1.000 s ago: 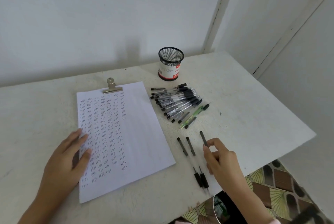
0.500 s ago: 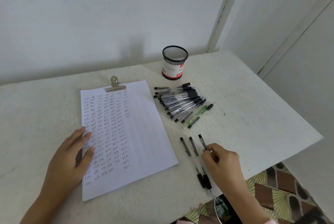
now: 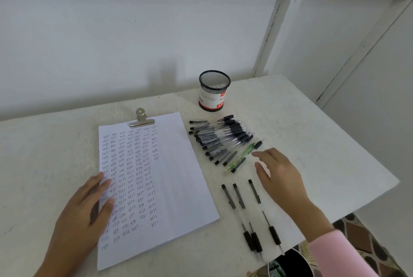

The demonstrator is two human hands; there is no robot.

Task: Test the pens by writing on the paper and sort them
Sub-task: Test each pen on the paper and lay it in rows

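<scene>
A white sheet of paper (image 3: 176, 176) under a metal clip (image 3: 141, 118) carries several columns of the handwritten word "test". My left hand (image 3: 82, 212) lies flat on the paper's left edge, fingers straight. A pile of several clear pens with black caps (image 3: 220, 138) lies right of the paper, with a green pen (image 3: 240, 158) at its near side. Three clear pens (image 3: 254, 191) lie side by side nearer to me. My right hand (image 3: 279, 176) hovers empty, fingers extended, between those three pens and the green pen.
A black mesh pen cup (image 3: 214, 90) with a red and white label stands behind the pile. The white table (image 3: 312, 142) ends in an edge at the right and near right. A dark round container (image 3: 290, 264) sits below that edge.
My right hand has let go of the third pen, which now lies beside the other two, and has moved forward toward the pile. The left hand has stayed on the paper.
</scene>
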